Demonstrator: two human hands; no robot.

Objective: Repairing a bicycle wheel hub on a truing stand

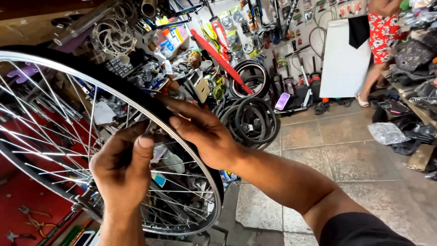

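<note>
**Head view: two hands on a bicycle wheel**

Both hands work at the upper rim of the spoked wheel [68, 73], which stands upright. Left hand [120, 171] pinches the rim between thumb and fingers; right hand [202, 132] curls over the black tyre [136, 98], fingers pressing it. Spare tyres [252, 120] lean behind.

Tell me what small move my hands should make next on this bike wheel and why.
Probably slide the right hand a little further along the rim, pressing the black tyre there. Its fingers lie over the tyre at the rim's edge, and the left hand pinches the rim just beside it, steadying the wheel.
</note>
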